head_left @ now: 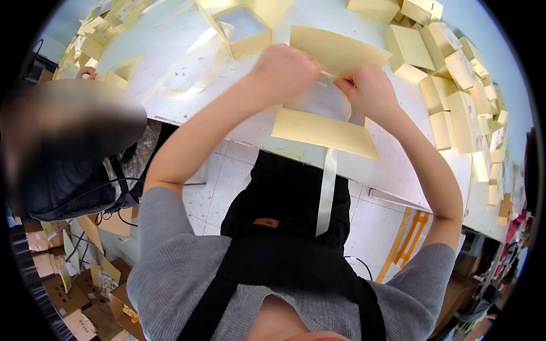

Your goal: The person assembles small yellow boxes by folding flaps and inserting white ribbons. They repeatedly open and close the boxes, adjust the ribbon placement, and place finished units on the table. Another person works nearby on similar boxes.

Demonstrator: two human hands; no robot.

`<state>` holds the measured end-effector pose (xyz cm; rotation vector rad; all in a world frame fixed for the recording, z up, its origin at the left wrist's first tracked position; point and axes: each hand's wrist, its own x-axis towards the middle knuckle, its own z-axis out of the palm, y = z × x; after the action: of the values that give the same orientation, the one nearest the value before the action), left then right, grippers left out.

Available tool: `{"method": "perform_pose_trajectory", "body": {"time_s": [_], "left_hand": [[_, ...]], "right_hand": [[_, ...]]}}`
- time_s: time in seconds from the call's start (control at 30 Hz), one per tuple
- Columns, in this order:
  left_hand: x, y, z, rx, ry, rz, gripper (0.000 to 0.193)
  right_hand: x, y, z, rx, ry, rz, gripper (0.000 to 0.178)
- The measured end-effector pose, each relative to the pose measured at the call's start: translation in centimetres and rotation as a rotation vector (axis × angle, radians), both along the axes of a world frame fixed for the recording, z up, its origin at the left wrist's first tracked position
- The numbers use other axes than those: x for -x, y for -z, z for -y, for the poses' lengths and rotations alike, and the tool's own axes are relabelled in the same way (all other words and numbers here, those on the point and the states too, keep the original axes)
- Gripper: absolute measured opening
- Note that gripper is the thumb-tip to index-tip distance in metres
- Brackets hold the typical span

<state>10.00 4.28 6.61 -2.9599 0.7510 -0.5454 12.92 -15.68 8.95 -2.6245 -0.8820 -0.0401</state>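
Note:
An open pale yellow box (pixel 324 134) sits near the front edge of the table, its far flap (pixel 341 48) standing up behind my hands. My left hand (pixel 287 71), slightly blurred, is closed above the box's left side. Over the right side, my right hand (pixel 368 90) is closed in a pinch. A short pale strand of ribbon shows between the two hands, though their grip on it is partly hidden. One curved strand lies inside the box, and a white ribbon tail (pixel 327 193) hangs from its near side over the table edge.
Another open box (pixel 252 42) stands at the far left of mine, with loose translucent ribbon (pixel 193 85) beside it. Many yellow boxes (pixel 409 48) are piled along the right. At left, a co-worker (pixel 74 125) sits close by; cardboard cartons (pixel 85 301) fill the floor there.

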Motion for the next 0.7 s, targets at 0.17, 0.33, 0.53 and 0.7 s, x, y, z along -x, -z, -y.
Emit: {"method": "perform_pose_trajectory", "body": {"time_s": [0.17,0.33,0.53,0.7], "left_hand": [[2.1,-5.3,-7.4,0.059,-0.079,0.282,0.018],[3.9,-9.2,-11.6,0.461,0.138,-0.083,0.015],[4.3,-6.4,-11.5,0.148,0.186,-0.225,0.034],[1.7,-3.9,-2.0,0.525,0.298,-0.026,0.031]], "right_hand": [[0.0,-0.5,1.2,0.024,0.055,0.001,0.017],[-0.3,0.8,2.3,-0.087,0.054,0.027,0.019],[-0.1,1.6,2.3,-0.1,0.058,-0.045,0.015],[1.0,1.0,1.8,-0.146,0.029,0.073,0.014]]}}
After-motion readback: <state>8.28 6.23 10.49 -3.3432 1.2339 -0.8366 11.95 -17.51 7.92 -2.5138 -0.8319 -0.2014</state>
